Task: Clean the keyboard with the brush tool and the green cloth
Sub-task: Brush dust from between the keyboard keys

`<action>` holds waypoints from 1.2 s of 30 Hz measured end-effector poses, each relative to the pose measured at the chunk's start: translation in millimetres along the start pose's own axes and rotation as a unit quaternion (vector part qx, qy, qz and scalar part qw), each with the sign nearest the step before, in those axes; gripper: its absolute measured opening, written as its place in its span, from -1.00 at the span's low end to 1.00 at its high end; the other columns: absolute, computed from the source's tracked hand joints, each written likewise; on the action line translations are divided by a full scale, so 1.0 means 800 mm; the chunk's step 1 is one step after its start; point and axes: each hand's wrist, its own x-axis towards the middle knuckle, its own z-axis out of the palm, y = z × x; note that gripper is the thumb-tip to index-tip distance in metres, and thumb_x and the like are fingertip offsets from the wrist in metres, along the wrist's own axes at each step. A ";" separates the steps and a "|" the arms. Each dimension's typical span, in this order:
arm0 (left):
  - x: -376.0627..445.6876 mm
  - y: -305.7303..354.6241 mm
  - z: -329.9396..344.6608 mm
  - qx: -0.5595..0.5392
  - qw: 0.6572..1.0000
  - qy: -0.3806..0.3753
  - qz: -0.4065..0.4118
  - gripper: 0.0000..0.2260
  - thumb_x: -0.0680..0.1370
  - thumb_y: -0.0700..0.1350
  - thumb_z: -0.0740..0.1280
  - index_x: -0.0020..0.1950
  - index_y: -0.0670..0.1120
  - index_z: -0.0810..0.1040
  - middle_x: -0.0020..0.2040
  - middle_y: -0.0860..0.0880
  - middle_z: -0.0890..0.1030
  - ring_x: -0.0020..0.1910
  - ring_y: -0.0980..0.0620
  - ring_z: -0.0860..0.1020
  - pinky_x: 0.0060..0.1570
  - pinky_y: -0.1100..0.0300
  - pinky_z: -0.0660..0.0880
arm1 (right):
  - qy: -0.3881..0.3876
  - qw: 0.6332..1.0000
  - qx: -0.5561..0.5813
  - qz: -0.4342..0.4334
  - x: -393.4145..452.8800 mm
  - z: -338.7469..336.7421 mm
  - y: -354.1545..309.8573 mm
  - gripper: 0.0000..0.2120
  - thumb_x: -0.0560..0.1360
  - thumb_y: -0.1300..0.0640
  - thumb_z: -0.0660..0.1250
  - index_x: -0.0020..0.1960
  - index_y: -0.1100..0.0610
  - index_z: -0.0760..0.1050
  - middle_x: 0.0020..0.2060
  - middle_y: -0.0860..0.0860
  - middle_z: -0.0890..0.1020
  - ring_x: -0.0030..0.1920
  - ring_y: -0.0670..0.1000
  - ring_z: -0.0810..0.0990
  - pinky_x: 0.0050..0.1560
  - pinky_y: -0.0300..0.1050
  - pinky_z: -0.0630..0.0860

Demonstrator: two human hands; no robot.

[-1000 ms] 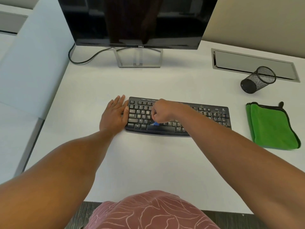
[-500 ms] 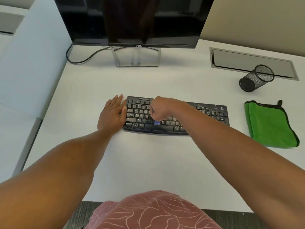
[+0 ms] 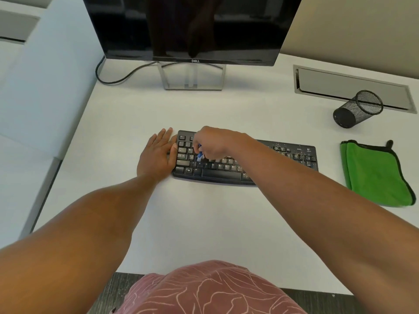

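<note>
Your right hand works the brush on the keyboard's left keys while your left hand steadies its end.

Your right hand [image 3: 212, 142] has its fingers curled around the blue brush tool [image 3: 200, 155], whose tip sits on the left part of the black keyboard [image 3: 283, 155] (crumbs speckle its right end). Your left hand [image 3: 156, 156] lies flat, fingers straight, against the keyboard's left edge on the white bench [image 3: 204, 223]. The folded green cloth [image 3: 376, 175] lies to the right, apart from the keyboard.
</note>
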 end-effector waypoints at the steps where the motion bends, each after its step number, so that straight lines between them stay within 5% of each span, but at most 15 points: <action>1: 0.000 0.000 0.000 -0.001 1.000 0.000 0.000 -0.49 0.68 0.10 -0.09 0.55 0.02 0.37 0.60 0.02 0.27 0.61 0.05 0.13 0.58 0.13 -0.02 | -0.002 1.000 -0.006 -0.006 -0.001 -0.001 0.001 -0.77 0.51 0.37 0.22 0.11 0.29 0.58 0.09 0.18 0.59 0.00 0.20 0.60 -0.26 -0.15 0.39; 7: -0.001 0.000 0.000 -0.007 1.000 0.005 0.000 -0.50 0.68 0.09 -0.07 0.55 0.00 0.38 0.59 0.01 0.29 0.61 0.04 0.15 0.59 0.10 0.01 | -0.049 0.998 0.017 -0.030 -0.006 -0.001 -0.001 -0.74 0.59 0.29 0.17 0.09 0.13 0.61 -0.06 -0.03 0.53 -0.24 -0.14 0.44 -0.26 -0.20 0.40; 15: -0.001 0.001 -0.002 -0.012 1.000 0.007 0.002 -0.50 0.68 0.08 -0.07 0.54 -0.01 0.40 0.58 0.00 0.30 0.60 0.03 0.16 0.58 0.08 0.03 | 0.000 0.999 -0.010 -0.033 -0.003 -0.003 -0.002 -0.75 0.52 0.37 0.24 0.13 0.18 0.57 0.05 0.02 0.50 0.00 0.05 0.56 -0.16 -0.14 0.47; 19: -0.002 0.003 -0.003 -0.012 1.000 0.007 0.002 -0.49 0.68 0.09 -0.08 0.54 -0.02 0.39 0.59 0.00 0.30 0.60 0.04 0.16 0.58 0.07 0.03 | -0.049 0.998 0.003 -0.033 -0.003 0.000 0.000 -0.76 0.55 0.32 0.19 0.03 0.12 0.60 -0.06 -0.05 0.53 -0.20 -0.13 0.47 -0.25 -0.21 0.44; 22: -0.002 0.004 -0.004 -0.010 1.000 0.005 0.000 -0.48 0.68 0.09 -0.08 0.55 -0.03 0.38 0.59 0.00 0.29 0.60 0.04 0.15 0.59 0.08 0.02 | -0.079 0.996 0.011 -0.039 -0.006 -0.002 -0.006 -0.72 0.56 0.31 0.16 0.05 0.12 0.62 -0.10 -0.10 0.62 -0.15 -0.16 0.52 -0.20 -0.21 0.48; 25: -0.002 0.003 -0.003 -0.009 1.000 0.003 -0.001 -0.47 0.68 0.09 -0.10 0.55 -0.03 0.38 0.59 0.01 0.28 0.61 0.04 0.15 0.59 0.08 0.02 | -0.073 0.996 0.011 -0.042 0.000 0.001 -0.011 -0.78 0.55 0.31 0.21 0.04 0.19 0.62 -0.01 0.02 0.67 -0.03 0.00 0.60 -0.05 -0.07 0.56; 28: -0.001 0.003 -0.003 -0.007 1.000 0.001 -0.001 -0.47 0.67 0.10 -0.10 0.55 -0.02 0.39 0.59 0.01 0.28 0.61 0.04 0.15 0.59 0.09 0.01 | -0.005 1.000 0.005 -0.016 0.009 0.000 -0.006 -0.81 0.47 0.38 0.26 0.02 0.30 0.59 0.03 0.17 0.63 -0.17 0.02 0.53 -0.24 -0.10 0.48; 31: -0.001 0.003 -0.003 -0.004 1.000 0.003 0.000 -0.48 0.68 0.09 -0.09 0.55 -0.02 0.39 0.59 0.00 0.29 0.60 0.03 0.16 0.59 0.09 0.01 | 0.040 0.999 0.020 0.015 0.010 -0.003 0.008 -0.77 0.45 0.43 0.22 0.02 0.29 0.58 0.05 0.17 0.60 -0.09 0.08 0.57 -0.16 -0.05 0.53; 36: -0.001 0.002 -0.003 -0.001 1.000 0.002 -0.001 -0.49 0.68 0.09 -0.08 0.56 -0.01 0.37 0.59 0.01 0.29 0.60 0.03 0.16 0.59 0.10 0.01 | 0.067 0.990 0.089 0.086 0.002 -0.004 0.033 -0.75 0.49 0.39 0.18 0.09 0.40 0.56 0.08 0.30 0.61 -0.23 0.05 0.41 -0.29 -0.11 0.36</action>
